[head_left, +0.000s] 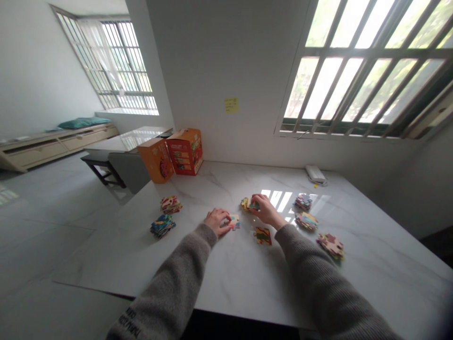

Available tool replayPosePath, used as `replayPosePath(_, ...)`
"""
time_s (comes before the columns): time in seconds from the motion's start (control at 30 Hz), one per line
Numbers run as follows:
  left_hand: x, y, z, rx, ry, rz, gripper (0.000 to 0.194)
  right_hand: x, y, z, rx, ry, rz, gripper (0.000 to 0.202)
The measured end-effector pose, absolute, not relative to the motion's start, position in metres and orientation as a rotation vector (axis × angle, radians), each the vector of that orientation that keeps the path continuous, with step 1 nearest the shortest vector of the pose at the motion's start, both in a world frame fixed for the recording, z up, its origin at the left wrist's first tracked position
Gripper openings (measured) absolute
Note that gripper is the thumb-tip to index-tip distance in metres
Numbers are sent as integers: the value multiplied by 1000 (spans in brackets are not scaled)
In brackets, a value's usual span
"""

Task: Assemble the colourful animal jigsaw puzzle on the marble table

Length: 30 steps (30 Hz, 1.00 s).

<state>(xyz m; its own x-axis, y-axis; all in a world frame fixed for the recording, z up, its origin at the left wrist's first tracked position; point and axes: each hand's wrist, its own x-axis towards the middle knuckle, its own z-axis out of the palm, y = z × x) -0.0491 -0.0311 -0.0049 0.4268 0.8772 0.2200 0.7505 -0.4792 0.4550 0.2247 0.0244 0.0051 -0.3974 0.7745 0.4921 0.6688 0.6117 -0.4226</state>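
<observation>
My left hand (217, 222) rests on the white table, its fingers curled and pinching the left edge of a pale jigsaw puzzle piece (235, 221) that lies flat. With fingers closed, my right hand (266, 210) grips another puzzle piece (254, 204), partly hidden by the fingers. That piece is at the right side of a small heap of yellowish puzzle pieces (244, 203). Between my forearms, a single yellow, red and green puzzle piece (263, 235) lies apart from the others.
Two stacks of puzzle pieces, one reddish (170, 204) and one blue (163, 225), lie at left. On the right are three more stacks (303, 201) (306, 221) (331, 246). Orange boxes (186, 151) stand at the back left, a white device (316, 174) back right.
</observation>
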Motion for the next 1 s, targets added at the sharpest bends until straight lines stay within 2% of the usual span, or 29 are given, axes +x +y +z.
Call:
replayPosePath(0.07, -50, -29, -7, 2365, 1363, 703, 27, 225, 23, 6, -1127, -2171, 199, 21)
replayPosePath(0.17, -53, -24, -7, 2118, 1288, 1025, 36, 223, 19, 12, -1139, -2165, 205, 22)
replayPosePath(0.3, -56, -18, 1, 1544, 1229, 1350, 32, 209, 5, 24, -1090, -2156, 269, 27)
replayPosePath(0.53, -44, -26, 8, 1274, 821, 1158, 64, 166, -30, 44, -834, -2209, 367, 41)
replayPosePath(0.77, -42, -26, 3, 1275, 800, 1195, 60, 157, -41, 46, -809, -2211, 376, 62)
replayPosePath(1.0, -40, -25, 0, 1235, 823, 1270, 59, 159, -40, 38, -845, -2177, 388, 55)
